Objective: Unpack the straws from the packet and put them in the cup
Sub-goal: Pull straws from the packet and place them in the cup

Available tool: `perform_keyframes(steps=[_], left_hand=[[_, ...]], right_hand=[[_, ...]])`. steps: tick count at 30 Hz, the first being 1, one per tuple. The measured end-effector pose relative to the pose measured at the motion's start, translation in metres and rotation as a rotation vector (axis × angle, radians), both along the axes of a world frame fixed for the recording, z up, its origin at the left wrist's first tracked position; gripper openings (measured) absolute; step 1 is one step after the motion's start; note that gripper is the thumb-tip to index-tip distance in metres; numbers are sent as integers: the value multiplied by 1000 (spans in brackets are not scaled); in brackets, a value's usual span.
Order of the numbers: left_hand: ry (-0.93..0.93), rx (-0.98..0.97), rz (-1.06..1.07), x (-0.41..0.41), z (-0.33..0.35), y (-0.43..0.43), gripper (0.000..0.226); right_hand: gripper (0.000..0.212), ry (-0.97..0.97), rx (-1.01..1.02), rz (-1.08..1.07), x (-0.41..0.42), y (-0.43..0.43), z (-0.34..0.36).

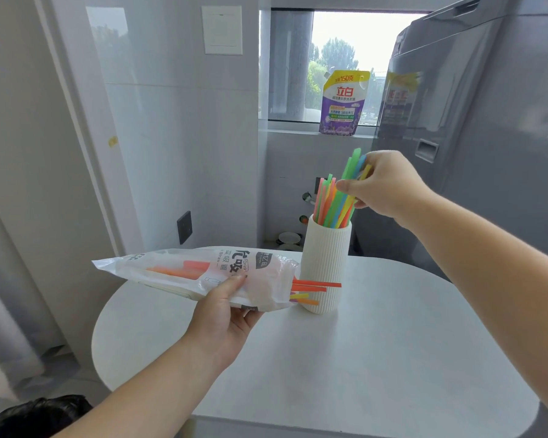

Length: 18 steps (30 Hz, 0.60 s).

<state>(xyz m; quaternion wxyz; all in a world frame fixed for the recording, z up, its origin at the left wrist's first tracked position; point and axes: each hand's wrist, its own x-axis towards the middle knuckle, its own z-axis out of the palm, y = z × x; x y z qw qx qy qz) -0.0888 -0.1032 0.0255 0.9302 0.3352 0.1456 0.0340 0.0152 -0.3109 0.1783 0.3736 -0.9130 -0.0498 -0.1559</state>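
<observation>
Our left hand (225, 314) grips the packet (196, 273) flat above the table (393, 358), mouth toward the cup (325, 267), so the remaining straws (314, 289) poke out sideways, ready to pull. Over at the cup, our right hand (383, 184) pinches a bunch of straws (345, 197) (green, yellow, blue), near upright, lower ends inside the rim.

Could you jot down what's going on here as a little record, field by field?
Surface: white rounded table
Cup: white ribbed cup, upright on the table, already holding many coloured straws
Right hand: gripping a bunch of straws whose lower ends are inside the cup
Left hand: holding the plastic packet above the table
Left in packet: some orange, red and yellow straws poking out of its open end
</observation>
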Motion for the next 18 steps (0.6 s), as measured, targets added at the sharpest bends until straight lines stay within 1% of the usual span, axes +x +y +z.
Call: perform_keyframes(steps=[3, 4, 6, 9, 10, 12, 13, 15, 16, 18], left_hand=[[-1, 0, 2, 0, 0, 0, 24], [0, -3, 3, 0, -1, 0, 24], [3, -5, 3, 0, -1, 0, 24], [7, 2, -1, 1, -1, 0, 23], [7, 5, -2, 0, 0, 0, 23], [7, 9, -6, 0, -1, -1, 24], [5, 10, -8, 0, -1, -1, 24], [-1, 16, -12, 0, -1, -1, 26], [-3, 21, -14, 0, -1, -1, 26], [-8, 26, -14, 0, -1, 0, 25]], right_hand=[[75, -119, -64, -7, 3, 2, -7], [79, -182, -90, 3, 4, 2, -10], [75, -275, -176, 42, 4, 2, -13], [54, -267, -394, 124, -1, 3, -20], [50, -265, -478, 149, -3, 4, -25], [50, -244, -623, 184, -6, 3, -35], [53, -221, -651, 195, -7, 2, -39], [61, -217, -590, 212, -9, 1, -41], [62, -269, -522, 203, -13, 0, -40], [52, -430, -362, 147, -26, 1, -39]])
